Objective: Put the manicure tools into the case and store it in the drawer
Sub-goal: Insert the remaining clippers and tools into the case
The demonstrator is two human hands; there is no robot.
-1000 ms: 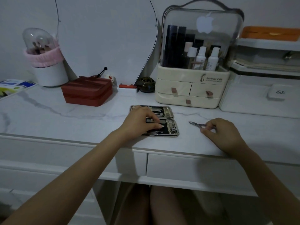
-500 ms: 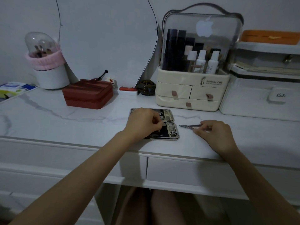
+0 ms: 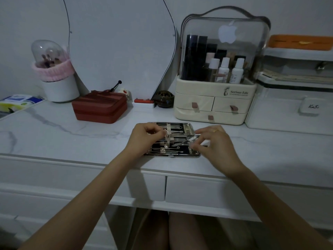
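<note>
Manicure case of shiny metal with black lining lies open near the white marble worktop's front edge. My left hand pinches its pale strap up; my right hand grips silver metal nippers over the near half.

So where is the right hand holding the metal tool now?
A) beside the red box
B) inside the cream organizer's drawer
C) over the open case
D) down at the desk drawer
C: the right hand holds the tool over the open case, where the left hand lifts a strap.
</note>
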